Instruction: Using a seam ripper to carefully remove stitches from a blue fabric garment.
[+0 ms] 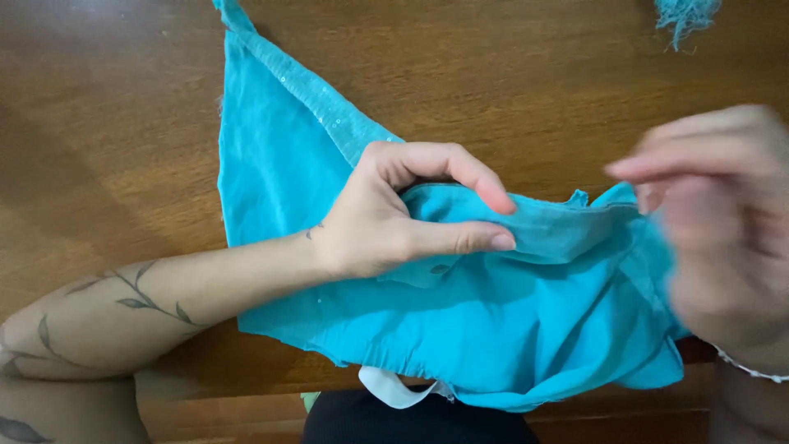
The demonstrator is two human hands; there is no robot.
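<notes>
A turquoise cloth with a sequinned edge lies spread on a brown wooden table. My left hand rests on its middle and pinches a raised fold of the fabric between thumb and fingers. My right hand is blurred at the right, fingers apart, touching the fold's right end near the cloth's edge. Whether it grips the cloth I cannot tell.
A tuft of turquoise threads lies at the table's top right. A white strip pokes out under the cloth's near edge, above dark fabric at the table's front edge.
</notes>
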